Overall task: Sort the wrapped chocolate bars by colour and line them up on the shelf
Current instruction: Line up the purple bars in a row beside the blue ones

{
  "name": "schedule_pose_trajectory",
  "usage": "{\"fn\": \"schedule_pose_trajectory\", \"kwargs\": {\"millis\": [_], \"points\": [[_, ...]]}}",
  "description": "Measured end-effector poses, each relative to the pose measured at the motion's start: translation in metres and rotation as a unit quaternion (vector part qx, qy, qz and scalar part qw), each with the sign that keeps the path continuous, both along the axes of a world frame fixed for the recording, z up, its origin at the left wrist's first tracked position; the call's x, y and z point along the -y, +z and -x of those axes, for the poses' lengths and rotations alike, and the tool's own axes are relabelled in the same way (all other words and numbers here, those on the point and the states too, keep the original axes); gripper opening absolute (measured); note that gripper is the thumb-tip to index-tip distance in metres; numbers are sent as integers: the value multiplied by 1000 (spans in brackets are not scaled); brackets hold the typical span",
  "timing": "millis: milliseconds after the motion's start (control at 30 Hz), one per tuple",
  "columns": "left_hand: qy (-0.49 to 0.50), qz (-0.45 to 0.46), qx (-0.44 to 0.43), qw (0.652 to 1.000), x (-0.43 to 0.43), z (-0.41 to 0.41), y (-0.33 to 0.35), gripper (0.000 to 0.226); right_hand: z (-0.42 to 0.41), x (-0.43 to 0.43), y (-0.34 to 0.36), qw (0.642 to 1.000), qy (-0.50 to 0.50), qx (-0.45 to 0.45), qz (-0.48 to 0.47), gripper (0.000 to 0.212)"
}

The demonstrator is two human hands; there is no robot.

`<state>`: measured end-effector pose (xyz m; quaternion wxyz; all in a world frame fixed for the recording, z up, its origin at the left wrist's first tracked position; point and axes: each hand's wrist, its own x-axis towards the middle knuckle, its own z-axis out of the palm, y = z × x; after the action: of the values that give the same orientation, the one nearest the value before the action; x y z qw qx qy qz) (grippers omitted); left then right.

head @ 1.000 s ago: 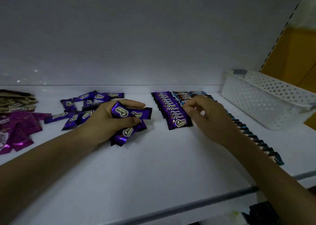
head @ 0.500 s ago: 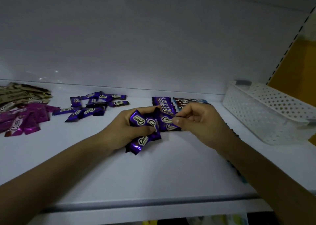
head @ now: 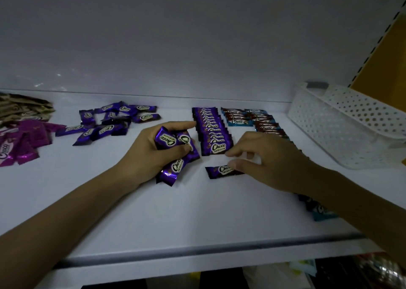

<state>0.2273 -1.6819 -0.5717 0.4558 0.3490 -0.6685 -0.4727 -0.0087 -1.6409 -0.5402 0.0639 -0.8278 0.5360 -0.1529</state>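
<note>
On shelf (head: 153,218), centre: your left hand (head: 149,154) clenches three purple bars (head: 169,140); your right hand (head: 270,163) pinches one single bar (head: 217,170), flat, just before the purple row (head: 216,144). One white basket (head: 342,130), far right, contents unseen.

"Choco" reads on the purple wrappers (head: 216,147) and blue wrappers (head: 237,121)

A shop: white display shelf (head: 197,222) with slotted upright (head: 373,47), wrapped chocolate bars (head: 213,130).
</note>
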Motion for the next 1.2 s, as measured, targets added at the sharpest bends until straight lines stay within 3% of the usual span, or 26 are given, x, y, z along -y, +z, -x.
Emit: {"fn": "schedule_pose_trajectory", "kwargs": {"millis": [167,367,667,733,833,900,1067,1200], "points": [[14,-2,-6,1000,1,0,-2,41,-4,11,-1,998,25,-17,-49,19],[10,-27,-28,999,3,0,-5,42,-11,18,-10,994,-24,-58,92,26],[12,-18,-17,1000,4,-2,-5,51,-16,32,-14,991,-34,-75,108,30],[12,-12,-10,1000,4,-2,-4,58,-17,32,-13,993,-36,-35,107,33],[11,2,7,1000,2,-2,-3,68,-31,32,-3,987,-17,145,70,26],[12,12,18,1000,2,-2,-3,75,-46,33,4,976,4,211,46,23],[-9,-6,3,1000,0,-2,1,84,-72,47,13,976,0,203,-79,26],[8,-9,3,1000,1,-2,2,76,-70,48,15,943,-18,304,-135,8]]}}
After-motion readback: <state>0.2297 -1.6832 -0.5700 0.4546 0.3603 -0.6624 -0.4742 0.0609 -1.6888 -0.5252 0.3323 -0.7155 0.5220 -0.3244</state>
